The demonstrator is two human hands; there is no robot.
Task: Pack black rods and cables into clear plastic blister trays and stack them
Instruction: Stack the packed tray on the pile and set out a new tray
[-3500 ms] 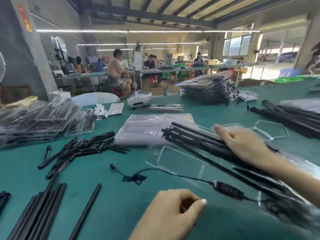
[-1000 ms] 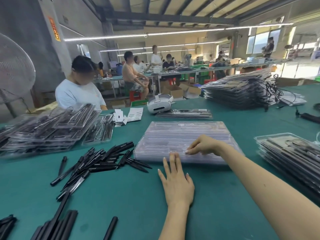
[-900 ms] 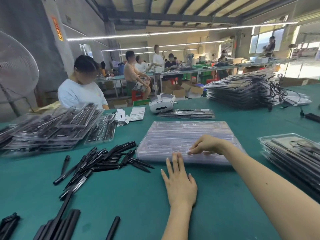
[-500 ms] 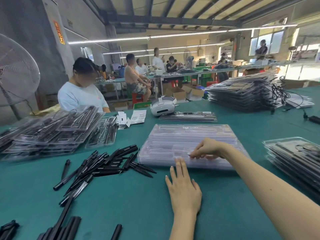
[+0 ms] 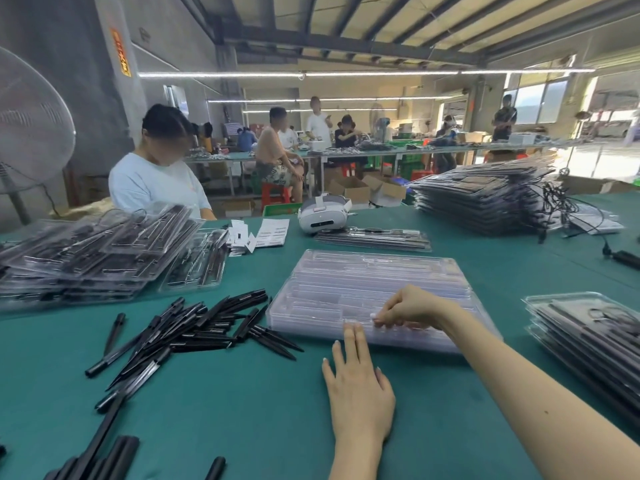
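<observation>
A person sits at a long table covered in green felt [image 5: 242,417], seen from a camera on their own head. In front of them lies a low stack of empty clear plastic blister trays [image 5: 349,289], moulded with long narrow channels. The right hand [image 5: 412,306] reaches over the near edge of this stack, its fingers curled and its fingertips [image 5: 378,317] pinching the rim of the topmost tray. The left hand [image 5: 356,379] lies flat on the felt just in front of the stack, fingers straight and close together, their tips touching the stack's near edge.

To the left of the trays, a loose heap of short black plastic rods [image 5: 194,327] is scattered on the felt, its nearest rods touching the stack's left corner. Several longer black rods [image 5: 100,459] lie at the bottom left edge. At the right edge sits a stack of filled trays [image 5: 588,334] holding black rods and cables. A larger pile of filled trays [image 5: 481,199] stands further back on the right, with black cables [image 5: 561,209] trailing from it, and more filled trays [image 5: 90,258] are heaped at the far left.

The step in hand appears to be separating one empty tray from the stack to begin a fresh pack. The next move likely calls for peeling that single thin tray free while the left hand steadies the stack, then setting it on open felt near the rods for loading.
</observation>
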